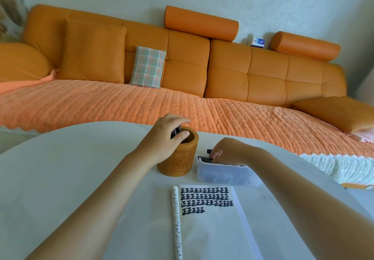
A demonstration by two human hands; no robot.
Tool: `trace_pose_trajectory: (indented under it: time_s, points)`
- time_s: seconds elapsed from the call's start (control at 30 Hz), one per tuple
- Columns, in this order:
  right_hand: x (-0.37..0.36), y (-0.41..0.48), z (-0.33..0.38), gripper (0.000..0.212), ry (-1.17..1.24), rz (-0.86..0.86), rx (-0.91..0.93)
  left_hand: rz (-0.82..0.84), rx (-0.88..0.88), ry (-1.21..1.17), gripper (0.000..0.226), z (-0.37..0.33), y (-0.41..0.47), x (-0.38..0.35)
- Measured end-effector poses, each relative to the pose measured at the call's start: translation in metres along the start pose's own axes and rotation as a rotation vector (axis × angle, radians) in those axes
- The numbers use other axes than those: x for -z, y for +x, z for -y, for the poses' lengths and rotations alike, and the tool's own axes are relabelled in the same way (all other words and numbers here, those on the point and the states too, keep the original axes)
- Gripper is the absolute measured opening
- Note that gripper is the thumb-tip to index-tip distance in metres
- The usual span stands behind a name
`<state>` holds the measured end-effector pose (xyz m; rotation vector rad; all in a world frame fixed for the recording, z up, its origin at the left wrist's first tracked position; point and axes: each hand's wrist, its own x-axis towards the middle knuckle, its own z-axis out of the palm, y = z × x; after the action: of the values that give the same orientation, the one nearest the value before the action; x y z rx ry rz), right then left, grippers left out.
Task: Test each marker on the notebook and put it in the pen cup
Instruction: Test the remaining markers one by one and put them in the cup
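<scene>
The notebook (214, 231) lay open on the smooth white table (60, 178) nearest the person, its page carrying 4 rows of repeated blocky black test marks, the last row short, and its speckled white spine edge on the left. Beyond it stood the pen cup (178, 162), a squat orange-brown cylinder with carved relief on its wall; any lettering there was too fine to read. The left hand (168, 136) hovered over the cup's mouth, thumb and fingers curled round a black marker (175, 132) pointing down into it. Just right of the cup sat a ribbed clear plastic box (224, 175), where the right hand (228, 152) reached in, fingertips pinched on a second marker (209, 151) at the box's far edge. Behind the table ran an orange quilted leather sofa (226, 73) with a plaid cushion (147, 69); a small blue-and-white carton (258, 42) rested on its back, print illegible.
</scene>
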<state>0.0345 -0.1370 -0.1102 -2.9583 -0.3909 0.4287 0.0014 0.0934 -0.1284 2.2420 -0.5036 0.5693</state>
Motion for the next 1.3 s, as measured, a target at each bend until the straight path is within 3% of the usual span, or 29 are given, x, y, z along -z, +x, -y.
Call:
trace_pose_trajectory:
  time_s: [0.1,0.2,0.37,0.57,0.73,0.87,1.03,1.17,1.3]
  points:
    - [0.001,0.002,-0.001,0.025,-0.029,-0.023,0.021,0.029,0.030,0.051,0.028,0.000,0.000,0.004]
    - [0.004,-0.001,-0.003,0.021,0.012,-0.091,0.039,0.052,0.052,0.096,0.041,-0.003,0.000,0.010]
    - [0.014,-0.023,0.001,0.016,0.037,-0.307,0.092,-0.107,-0.038,0.154,0.040,-0.018,-0.009,0.020]
    - [0.026,-0.072,0.017,0.007,0.455,-0.502,0.152,-0.179,-0.111,0.025,0.020,-0.050,-0.034,0.026]
    - [0.005,-0.105,0.021,0.007,1.006,-0.363,0.144,0.015,0.012,-0.097,0.022,-0.075,-0.065,0.011]
    - [-0.022,-0.116,0.015,0.010,1.251,-0.239,0.144,0.197,0.101,-0.052,0.031,-0.078,-0.086,-0.003]
    - [-0.045,-0.124,0.012,0.014,1.530,-0.099,0.189,0.222,0.086,0.046,0.030,-0.075,-0.102,-0.010]
    - [-0.062,-0.122,0.008,0.016,1.503,-0.091,0.151,0.179,0.072,0.044,0.017,-0.072,-0.111,-0.013]
    - [-0.066,-0.119,0.000,0.015,1.105,-0.187,0.127,0.202,0.052,0.084,0.015,-0.066,-0.115,-0.012]
